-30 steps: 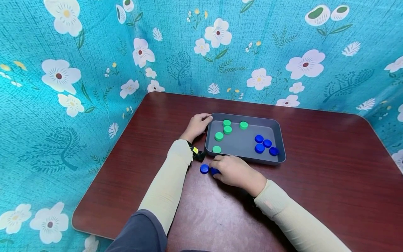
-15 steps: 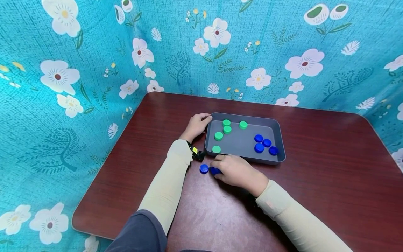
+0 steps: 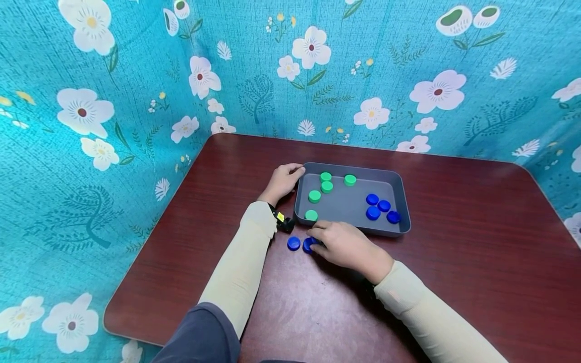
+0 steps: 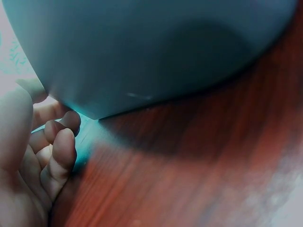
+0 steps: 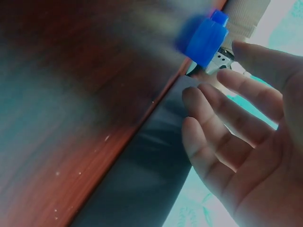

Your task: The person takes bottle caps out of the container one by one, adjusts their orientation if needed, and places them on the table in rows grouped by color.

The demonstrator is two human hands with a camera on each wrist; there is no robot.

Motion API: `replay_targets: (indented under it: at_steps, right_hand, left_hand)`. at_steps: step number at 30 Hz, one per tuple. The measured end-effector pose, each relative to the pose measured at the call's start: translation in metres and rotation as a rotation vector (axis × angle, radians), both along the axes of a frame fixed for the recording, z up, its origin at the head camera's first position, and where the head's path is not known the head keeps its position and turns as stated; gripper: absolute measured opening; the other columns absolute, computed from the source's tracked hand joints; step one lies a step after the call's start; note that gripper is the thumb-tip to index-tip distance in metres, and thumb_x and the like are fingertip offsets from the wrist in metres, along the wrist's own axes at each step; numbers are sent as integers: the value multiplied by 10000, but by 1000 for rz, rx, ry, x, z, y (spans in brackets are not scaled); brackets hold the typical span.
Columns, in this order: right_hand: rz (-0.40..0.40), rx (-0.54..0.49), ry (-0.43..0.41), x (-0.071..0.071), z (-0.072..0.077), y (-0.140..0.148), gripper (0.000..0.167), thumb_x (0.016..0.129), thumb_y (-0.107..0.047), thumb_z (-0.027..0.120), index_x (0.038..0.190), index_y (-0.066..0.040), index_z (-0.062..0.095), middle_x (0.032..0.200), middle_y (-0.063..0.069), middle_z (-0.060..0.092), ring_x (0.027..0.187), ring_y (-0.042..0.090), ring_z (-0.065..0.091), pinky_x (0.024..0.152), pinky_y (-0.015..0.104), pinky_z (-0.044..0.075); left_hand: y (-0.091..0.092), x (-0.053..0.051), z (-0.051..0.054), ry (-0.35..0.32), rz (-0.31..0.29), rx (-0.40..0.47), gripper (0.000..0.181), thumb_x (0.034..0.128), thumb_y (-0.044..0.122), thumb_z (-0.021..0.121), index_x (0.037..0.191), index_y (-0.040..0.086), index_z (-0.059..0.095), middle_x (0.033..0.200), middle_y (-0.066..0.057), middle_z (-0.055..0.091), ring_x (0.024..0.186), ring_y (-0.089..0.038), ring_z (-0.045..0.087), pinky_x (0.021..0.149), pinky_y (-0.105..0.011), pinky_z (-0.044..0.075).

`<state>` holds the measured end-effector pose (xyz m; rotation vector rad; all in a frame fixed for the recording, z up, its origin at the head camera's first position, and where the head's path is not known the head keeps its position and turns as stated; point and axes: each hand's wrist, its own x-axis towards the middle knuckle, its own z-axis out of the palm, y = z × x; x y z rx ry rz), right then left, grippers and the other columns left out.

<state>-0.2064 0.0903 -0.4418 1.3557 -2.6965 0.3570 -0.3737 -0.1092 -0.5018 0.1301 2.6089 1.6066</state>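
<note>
Head view: turquoise curtain (image 3: 254, 50) with white flowers behind, red-brown table (image 3: 431, 282) under my arms, and the grey tray (image 3: 347, 204) lying lengthwise across it. Inside, five green caps (image 3: 327, 187) sit toward the left and middle, while four blue caps (image 3: 373, 214) bunch at the right. The tray's near wall stands between the tabletop in front and everything inside, and the black wrist device (image 3: 282, 219) on my left arm sits just beside its near left corner. Now the pair outside: two round, low, glossy blue discs on the tabletop, just in front of the tray; the left disc (image 3: 293, 243) in full view, the right disc (image 3: 308, 245) partly hidden by my fingers. And here's my right hand (image 3: 342, 244), right beside that second one: fingers loosely bent and parted, released, with a gap showing between thumb and disc from the wrist. My left hand (image 3: 282, 181) touches the tray's far left corner; whether it grips or merely rests there, I can't tell.
</note>
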Motion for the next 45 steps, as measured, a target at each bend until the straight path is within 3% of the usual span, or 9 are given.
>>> replay_targets:
  at_steps: [10,32,45]
  right_hand:
    - [-16,-118,61,-4,4,11,236,859,-157,756,1077,-69,734,1018,12,658,856,160,667,758,370,552]
    - [-78,-183,140,-12,7,42,249,847,-112,748,1090,-57,729,1064,57,677,948,211,668,791,405,551]
    - [-148,-174,162,-22,6,60,286,875,-218,742,1103,-46,722,1062,81,671,937,232,656,787,415,546]
  left_hand:
    - [1,0,1,7,3,-1,423,988,462,533,1315,212,631,1194,1,635,684,-191,627,625,-334,541]
    - [2,1,1,11,11,-11,415,988,456,539,1303,206,640,1175,1,642,680,-185,627,617,-330,542]
    - [2,2,2,-17,14,-8,412,988,457,539,1313,222,635,1186,11,637,738,-171,626,630,-327,542]
